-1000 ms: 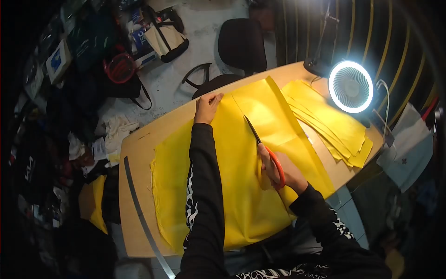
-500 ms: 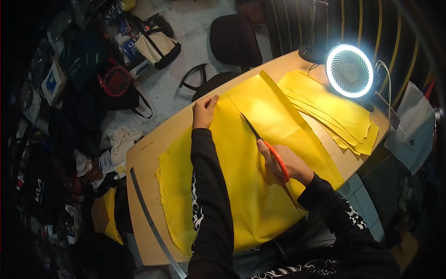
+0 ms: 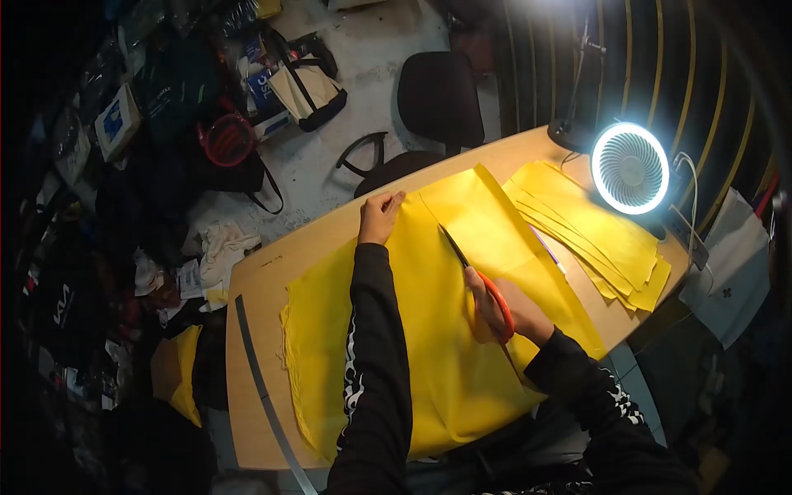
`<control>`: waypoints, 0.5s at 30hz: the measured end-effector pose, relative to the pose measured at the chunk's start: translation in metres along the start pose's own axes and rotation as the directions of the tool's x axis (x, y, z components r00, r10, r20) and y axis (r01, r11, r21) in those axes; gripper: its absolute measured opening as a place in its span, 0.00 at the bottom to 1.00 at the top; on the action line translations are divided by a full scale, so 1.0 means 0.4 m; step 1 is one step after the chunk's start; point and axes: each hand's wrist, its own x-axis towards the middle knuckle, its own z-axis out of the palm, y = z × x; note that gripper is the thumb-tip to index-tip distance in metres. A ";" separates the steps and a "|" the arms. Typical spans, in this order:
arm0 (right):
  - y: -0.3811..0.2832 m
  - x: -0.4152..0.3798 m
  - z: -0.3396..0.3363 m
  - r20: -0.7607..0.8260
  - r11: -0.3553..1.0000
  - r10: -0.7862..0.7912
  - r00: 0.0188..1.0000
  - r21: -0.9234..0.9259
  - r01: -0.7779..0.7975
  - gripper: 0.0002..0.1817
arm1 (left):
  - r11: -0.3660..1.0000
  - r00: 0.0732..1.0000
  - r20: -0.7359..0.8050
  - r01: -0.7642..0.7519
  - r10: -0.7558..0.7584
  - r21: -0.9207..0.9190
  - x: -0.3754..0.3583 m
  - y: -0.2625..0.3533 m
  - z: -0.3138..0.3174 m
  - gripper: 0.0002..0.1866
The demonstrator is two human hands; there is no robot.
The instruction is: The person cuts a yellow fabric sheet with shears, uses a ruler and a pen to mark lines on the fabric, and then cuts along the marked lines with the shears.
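A large sheet of yellow fabric [image 3: 429, 363] lies over the table, with a cut line running in from its far edge. My left hand [image 3: 379, 218] is closed on that far edge, pinching the fabric left of the cut. In my right hand [image 3: 505, 309] is a pair of scissors [image 3: 495, 307] with orange-red handles and dark blades. The blades point away and to the left, along the cut. My fingers wrap the handles, and part of the lower blade is hidden by the fabric.
A stack of yellow fabric pieces [image 3: 586, 223] lies at the right, near a lit ring-shaped fan [image 3: 630, 169]. A thin purple-and-white stick [image 3: 547, 250] rests beside the sheet. A metal ruler [image 3: 262, 388] lies along the left table edge [image 3: 239, 437]. An office chair [image 3: 437, 99] stands behind.
The view has shifted, so everything sits lower and slightly right. The purple-and-white stick now shows beside the sheet's right edge. Both hands keep their grips.
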 end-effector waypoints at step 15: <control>-0.002 0.023 -0.009 0.046 0.999 -0.039 0.998 -0.003 0.039 0.39 | 1.000 1.000 0.023 0.009 -0.009 0.009 0.000 -0.032 0.002 0.26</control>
